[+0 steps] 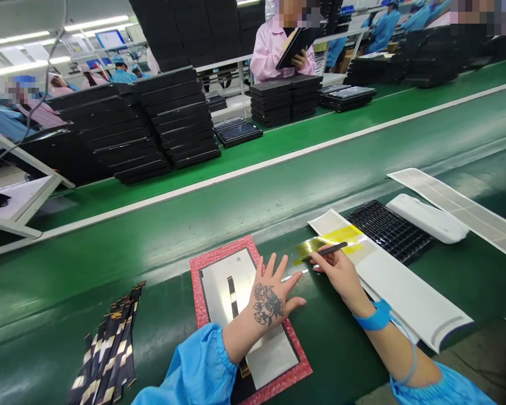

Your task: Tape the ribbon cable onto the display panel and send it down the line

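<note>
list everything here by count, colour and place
table: one, green, foreground
strips: many, black and gold, left
pad: one, red, centre
panel: one, white, on pad
lone strip: one, mostly black, on panel
film: unclear count, yellow, right
curled sheet: one, white, right
gridded tray: one, black, right
case: one, white, right
patterned sheet: one, grey, right
stacks: several, black, background
co-workers: several, pink or blue, background
tool: one, black, right
left grip: one, blue-sleeved, over panel
right grip: one, blue-sleeved, holding tool

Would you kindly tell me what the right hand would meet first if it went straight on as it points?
Probably the yellow film just ahead of the right hand, though depth is unclear.
</note>
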The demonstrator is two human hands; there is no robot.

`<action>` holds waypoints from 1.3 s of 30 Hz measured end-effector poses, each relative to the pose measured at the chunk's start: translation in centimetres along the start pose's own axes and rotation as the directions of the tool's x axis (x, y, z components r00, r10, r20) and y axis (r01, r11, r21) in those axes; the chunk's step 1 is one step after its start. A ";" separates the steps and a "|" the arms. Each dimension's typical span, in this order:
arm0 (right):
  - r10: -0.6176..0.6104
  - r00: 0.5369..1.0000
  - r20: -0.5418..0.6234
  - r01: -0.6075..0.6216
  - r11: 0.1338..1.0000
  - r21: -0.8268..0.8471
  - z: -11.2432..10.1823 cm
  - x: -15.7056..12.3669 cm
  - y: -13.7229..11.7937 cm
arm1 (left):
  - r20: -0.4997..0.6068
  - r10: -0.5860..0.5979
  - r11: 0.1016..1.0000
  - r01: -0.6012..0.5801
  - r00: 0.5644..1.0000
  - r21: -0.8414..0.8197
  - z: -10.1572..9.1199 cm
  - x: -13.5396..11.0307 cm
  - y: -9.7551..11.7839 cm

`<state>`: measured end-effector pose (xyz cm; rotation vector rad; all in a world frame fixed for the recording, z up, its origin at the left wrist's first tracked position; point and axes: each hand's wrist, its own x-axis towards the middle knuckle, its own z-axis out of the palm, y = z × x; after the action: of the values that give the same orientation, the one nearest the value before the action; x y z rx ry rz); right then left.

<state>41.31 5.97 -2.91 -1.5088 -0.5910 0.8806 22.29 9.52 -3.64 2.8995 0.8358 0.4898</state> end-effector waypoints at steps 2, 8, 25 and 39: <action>0.002 1.000 0.007 -0.002 1.000 -0.007 0.0 0.0 -0.1 | 0.003 -0.003 1.000 0.003 1.000 -0.002 0.0 0.0 0.1; 0.024 1.000 0.009 -0.024 1.000 -0.010 0.1 0.0 -0.3 | 0.004 0.003 1.000 -0.003 1.000 -0.010 0.2 -0.2 0.1; 0.094 0.995 -0.014 -0.089 0.972 0.218 0.2 -4.4 -2.1 | 0.059 0.008 0.997 -0.004 0.998 -0.072 -1.6 -1.4 0.0; 0.260 0.937 0.234 -0.282 0.958 0.061 5.0 -17.3 1.6 | -0.044 -0.370 0.927 0.366 0.928 -0.086 -5.4 -19.9 2.6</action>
<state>27.10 -5.01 -1.18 -1.4357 -0.5017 1.2883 5.95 -3.25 -3.68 2.5789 1.3037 0.5547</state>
